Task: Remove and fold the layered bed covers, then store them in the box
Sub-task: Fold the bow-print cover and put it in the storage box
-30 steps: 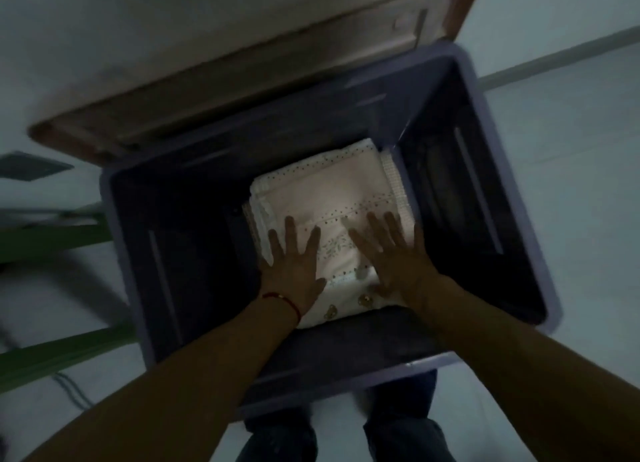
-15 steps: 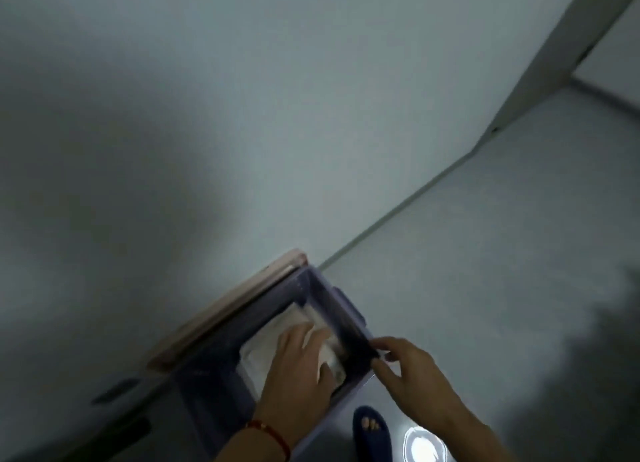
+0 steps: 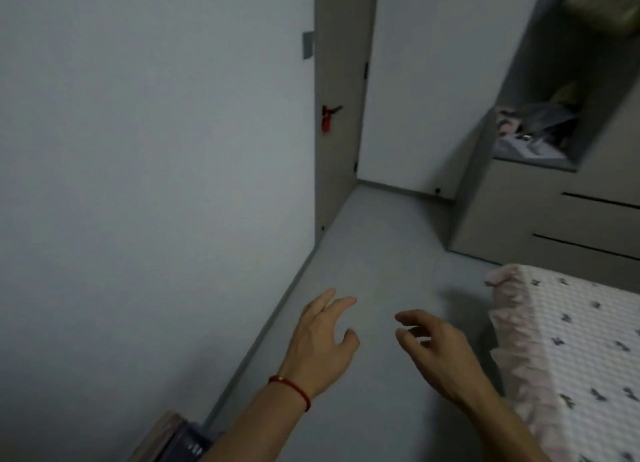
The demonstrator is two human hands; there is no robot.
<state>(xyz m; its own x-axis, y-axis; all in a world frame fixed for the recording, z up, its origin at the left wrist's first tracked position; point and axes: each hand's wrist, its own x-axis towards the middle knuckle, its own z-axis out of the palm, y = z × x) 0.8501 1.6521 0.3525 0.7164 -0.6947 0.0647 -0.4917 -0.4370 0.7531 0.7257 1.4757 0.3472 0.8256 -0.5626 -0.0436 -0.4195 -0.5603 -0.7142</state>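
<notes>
- The white quilted bed cover with dark prints and pink ruffle (image 3: 568,337), right of my right hand (image 3: 440,354), runs long away from me.
- My left hand (image 3: 322,344) and right hand hang loose, holding nothing.
- Only a corner of the purple plastic box (image 3: 190,442) shows, below my left hand.

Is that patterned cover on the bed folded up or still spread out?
Spread out. The patterned cover lies flat over the bed's corner, its pink ruffled edge hanging down the side. Neither the left hand nor the right hand touches it.

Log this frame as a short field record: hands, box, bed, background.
left hand: empty, fingers relaxed, red cord on wrist, above the floor
right hand: empty, fingers loosely curled
box: only a corner shows at the bottom edge, contents hidden
bed: at right, white patterned cover with pink frill on it
background: wall at left, door, drawers beyond the bed
</notes>
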